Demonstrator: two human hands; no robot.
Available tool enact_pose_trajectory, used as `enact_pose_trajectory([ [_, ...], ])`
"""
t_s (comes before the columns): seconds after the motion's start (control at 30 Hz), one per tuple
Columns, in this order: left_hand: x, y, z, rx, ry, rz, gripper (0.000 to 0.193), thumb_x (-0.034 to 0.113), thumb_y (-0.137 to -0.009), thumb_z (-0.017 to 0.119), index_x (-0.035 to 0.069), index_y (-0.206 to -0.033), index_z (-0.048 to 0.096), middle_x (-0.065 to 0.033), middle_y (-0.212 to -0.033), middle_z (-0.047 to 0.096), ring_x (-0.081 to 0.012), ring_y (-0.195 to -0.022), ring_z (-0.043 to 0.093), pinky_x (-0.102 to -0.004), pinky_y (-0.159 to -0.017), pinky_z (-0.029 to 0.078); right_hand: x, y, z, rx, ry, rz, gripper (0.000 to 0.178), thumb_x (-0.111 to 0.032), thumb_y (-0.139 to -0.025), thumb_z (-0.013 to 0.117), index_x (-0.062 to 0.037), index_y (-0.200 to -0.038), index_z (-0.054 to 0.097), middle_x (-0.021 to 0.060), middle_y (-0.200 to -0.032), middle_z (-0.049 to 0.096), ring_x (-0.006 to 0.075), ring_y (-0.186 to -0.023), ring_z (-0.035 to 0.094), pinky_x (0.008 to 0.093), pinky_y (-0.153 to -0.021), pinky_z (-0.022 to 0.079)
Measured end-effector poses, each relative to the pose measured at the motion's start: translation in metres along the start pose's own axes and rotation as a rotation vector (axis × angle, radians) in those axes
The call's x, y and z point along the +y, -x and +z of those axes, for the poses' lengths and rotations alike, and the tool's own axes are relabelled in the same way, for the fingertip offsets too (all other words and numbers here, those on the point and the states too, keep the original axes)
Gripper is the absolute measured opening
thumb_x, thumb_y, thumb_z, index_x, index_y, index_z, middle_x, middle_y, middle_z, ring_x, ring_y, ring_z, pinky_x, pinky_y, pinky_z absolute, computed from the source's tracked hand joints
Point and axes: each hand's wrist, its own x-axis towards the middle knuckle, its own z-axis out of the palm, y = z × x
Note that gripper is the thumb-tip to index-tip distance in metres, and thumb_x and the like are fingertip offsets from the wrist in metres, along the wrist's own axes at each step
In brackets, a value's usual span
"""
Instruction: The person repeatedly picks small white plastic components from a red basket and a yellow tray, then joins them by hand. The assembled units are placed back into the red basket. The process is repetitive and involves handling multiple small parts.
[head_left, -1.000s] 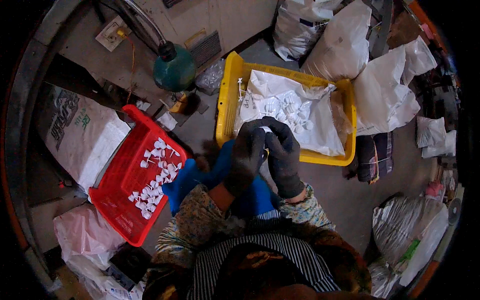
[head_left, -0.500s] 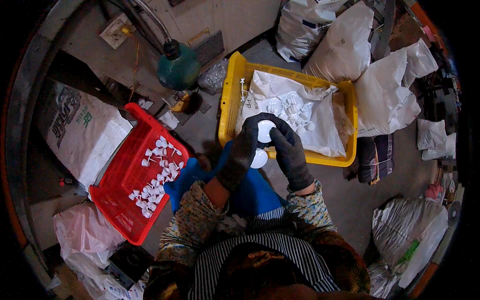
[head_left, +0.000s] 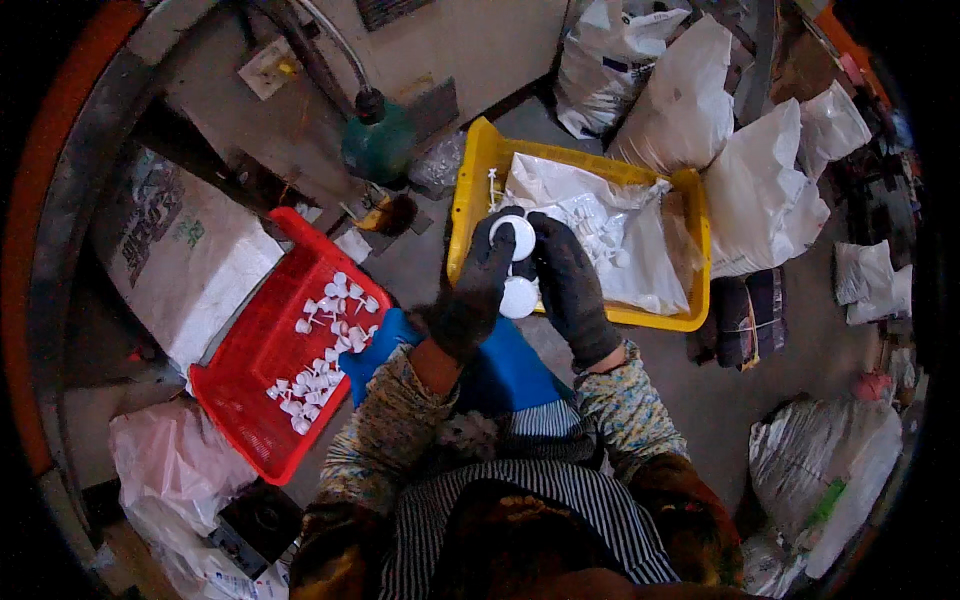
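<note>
In front of me, over the near edge of the yellow basket [head_left: 560,309], I hold white round plastic pieces. My left hand [head_left: 480,285], in a dark glove, is closed on the upper white disc [head_left: 517,239], its thumb lying across the face. A lower white disc [head_left: 519,298] shows between my hands; whether the two are joined I cannot tell. My right hand [head_left: 572,290], also gloved, is closed at the right side of the discs, with its fingertips partly hidden. White plastic pieces [head_left: 610,245] lie on a white sack [head_left: 540,178] inside the yellow basket.
To the left, a red basket [head_left: 235,370] contains several white stemmed plastic pieces [head_left: 318,385]. Full white sacks [head_left: 680,100] stand behind the yellow basket. A green rounded object [head_left: 378,145] is at the back, a dark tied bundle [head_left: 750,318] at right. Blue cloth [head_left: 515,375] covers my lap.
The upper disc has shifted slightly left and down, and my left thumb now lies over its face. My right fingers have moved from its face to its edge. The view has turned slightly.
</note>
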Motion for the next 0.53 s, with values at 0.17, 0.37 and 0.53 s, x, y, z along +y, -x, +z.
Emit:
enact_pose_trajectory([
  [0.17, 0.000, 0.000, -0.015, 0.141, 0.004, 0.038, 0.038, 0.030, -0.101, 0.044, 0.002, -0.126, 0.040, -0.0135, -0.104, 0.051, -0.0221, -0.092, 0.059, -0.0355, -0.086, 0.054, -0.013, 0.035, 0.000, -0.014, 0.300, -0.042, 0.041, -0.019, -0.098, 0.051, -0.0038, -0.136, 0.045, 0.0116, -0.126, 0.056, 0.0173, -0.103, 0.058, 0.0316, -0.085, 0.051],
  [0.37, 0.048, 0.029, -0.009, 0.125, 0.583, 0.073, 0.049, 0.035, -0.106, 0.028, 0.003, -0.144, 0.028, -0.0222, -0.133, 0.045, -0.0289, -0.119, 0.054, -0.0400, -0.097, 0.049, -0.021, 0.058, 0.046, -0.115, 0.143, -0.021, 0.053, -0.015, -0.092, 0.062, -0.0037, -0.140, 0.042, 0.0124, -0.130, 0.054, 0.0218, -0.114, 0.056, 0.0362, -0.094, 0.050],
  [0.53, 0.092, 0.052, -0.024, 0.079, 0.445, 0.151, 0.056, 0.042, -0.105, 0.027, 0.010, -0.151, 0.019, -0.0170, -0.139, 0.043, -0.0298, -0.125, 0.049, -0.0394, -0.101, 0.045, -0.032, 0.074, 0.062, -0.182, 0.136, -0.020, 0.058, -0.015, -0.090, 0.065, -0.0051, -0.142, 0.041, 0.0133, -0.137, 0.050, 0.0233, -0.121, 0.052, 0.0341, -0.101, 0.044],
])
